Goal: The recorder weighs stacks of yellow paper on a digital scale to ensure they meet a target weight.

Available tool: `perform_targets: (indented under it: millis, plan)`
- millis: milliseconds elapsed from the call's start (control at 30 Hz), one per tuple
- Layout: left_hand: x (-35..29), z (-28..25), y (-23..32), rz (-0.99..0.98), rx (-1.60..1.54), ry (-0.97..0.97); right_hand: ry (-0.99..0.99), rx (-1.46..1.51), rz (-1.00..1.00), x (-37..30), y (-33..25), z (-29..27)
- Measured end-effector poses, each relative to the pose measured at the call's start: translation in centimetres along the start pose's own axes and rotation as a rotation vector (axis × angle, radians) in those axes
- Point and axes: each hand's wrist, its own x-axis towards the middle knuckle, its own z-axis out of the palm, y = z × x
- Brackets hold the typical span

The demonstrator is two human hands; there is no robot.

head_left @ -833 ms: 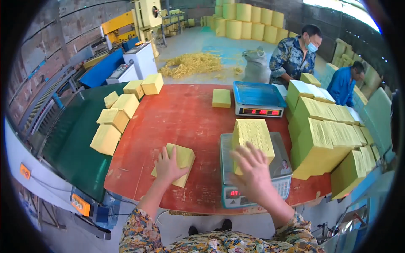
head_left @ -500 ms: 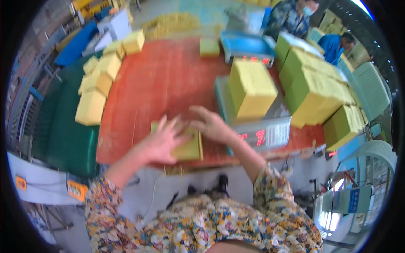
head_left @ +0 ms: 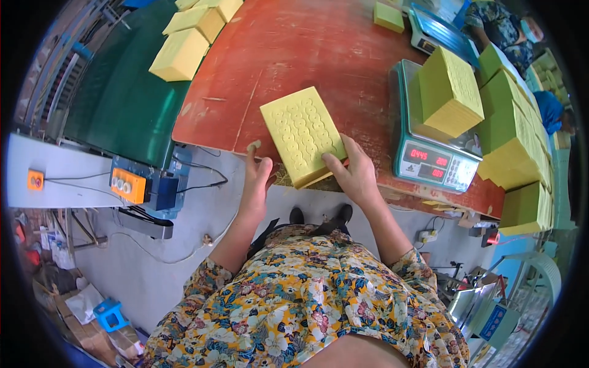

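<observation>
- While the near edge of the red table (head_left: 307, 49) is being worked at, a yellow block (head_left: 302, 132) is held up front, right at that edge, turned at a slant, its top marked by rows of curled cuts.
- By the right hand (head_left: 358, 168) the block's near right corner is gripped: the thumb is laid on the top, the fingers are wrapped along the side.
- By the left hand (head_left: 257, 178) nothing is held; it is poised just beside the block's left side, thumb and fingers spread, with a gap seen between.
- So the two hands are kept apart, with the block set between them; whether its underside is borne by the table cannot be told.
- Over to the right, a scale (head_left: 435, 164) is lit up with red digits, and its plate is loaded with a taller block (head_left: 451, 95).
- Beyond it, a second scale (head_left: 443, 35) is placed, with a small block (head_left: 389, 17) set just to its left.
- Along the right end, the table is crowded with yellow stacks (head_left: 512, 122).
- Out on the left, more blocks (head_left: 181, 55) are lined up beside the table, by the green belt (head_left: 123, 92).
- At the upper right, a co-worker in a patterned jacket (head_left: 494, 21) is glimpsed, partly cut off by the picture's edge.
</observation>
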Motion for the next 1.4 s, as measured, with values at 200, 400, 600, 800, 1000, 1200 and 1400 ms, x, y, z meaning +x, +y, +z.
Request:
perform_targets:
  millis: [200,400,600,800,1000,1200,1400]
  plan:
    - [-1.9,1.9,0.1,-0.168,-0.184,-0.139,0.141,-0.005,-0.095,-2.7,0.1,1.0]
    - [-2.9,0.0,0.0,-0.279,-0.197,-0.324,0.052,0.094,-0.026,-5.2,0.5,0.6]
    - [-1.7,0.3,-3.2,-0.11,-0.36,-0.163,-0.066,0.17,-0.023,-5.3,0.9,-0.7]
    - [-4.3,4.3,1.1,-0.126,-0.443,-0.192,-0.209,0.534,0.238,-4.5,5.9,-3.1]
    - [-2.3,15.0,11.4,-0.03,-0.407,-0.436,-0.09,0.844,-0.021,-1.5,0.9,-17.3]
    - [4.4,33.4,21.0,0.041,0.069,-0.596,0.115,0.805,0.009,7.2,4.9,-32.6]
    - [10.4,39.0,19.2,0.005,0.236,-0.585,0.078,0.862,0.185,11.2,9.7,-35.0]
